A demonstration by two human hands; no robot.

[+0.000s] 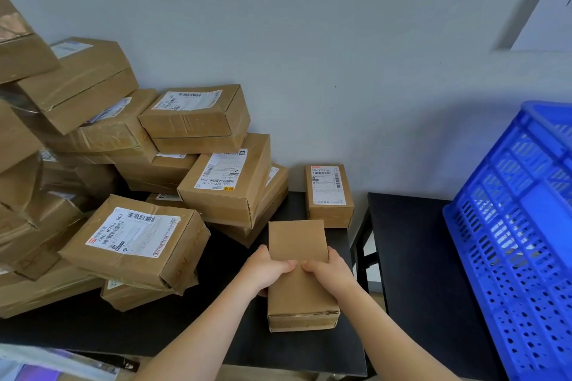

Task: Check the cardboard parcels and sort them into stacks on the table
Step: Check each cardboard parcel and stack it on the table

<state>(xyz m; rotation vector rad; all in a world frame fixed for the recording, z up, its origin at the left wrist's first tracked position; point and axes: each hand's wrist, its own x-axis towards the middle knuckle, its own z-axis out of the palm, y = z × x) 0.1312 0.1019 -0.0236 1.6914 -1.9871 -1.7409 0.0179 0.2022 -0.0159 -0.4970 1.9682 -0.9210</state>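
Just short of the labelled parcel (pixel 328 192), the left hand (pixel 266 269) and right hand (pixel 328 272) clamp the plain parcel (pixel 298 297) by its sides, thumbs nearly meeting, long axis pointing toward it.

A: What was behind it all?

B: A plain grey-blue wall (pixel 340 40), matt, under soft, even light. At the upper right a white sheet (pixel 551 18) with a grey edge hung on it, cut off by the frame.

A: And the furniture?

B: A black table (pixel 123 328) stood against that wall, and a second black table (pixel 418 257) stood just beside it on the right, with a narrow gap between them. A black leg showed in the gap, with something pale behind it — floor or wall, I couldn't tell. A blue perforated plastic crate (pixel 510 226) stood on the second table.
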